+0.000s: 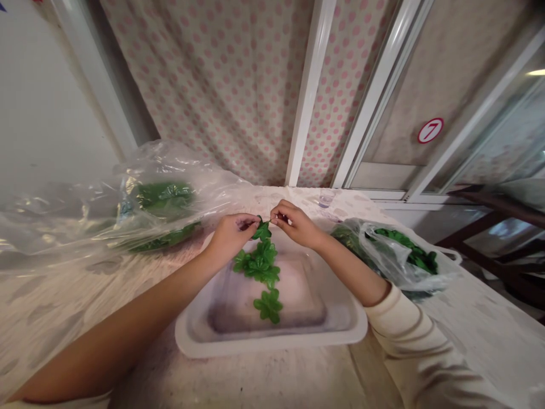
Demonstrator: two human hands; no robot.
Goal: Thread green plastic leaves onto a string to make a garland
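Both forearms angle inward, with the left hand and right hand raised, each pinching the thin top stem of a green artificial leaf chain that trails down into a white tray on the bench.

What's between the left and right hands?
Head view: a green artificial leaf sprig with a thin stem, between the left hand and the right hand.
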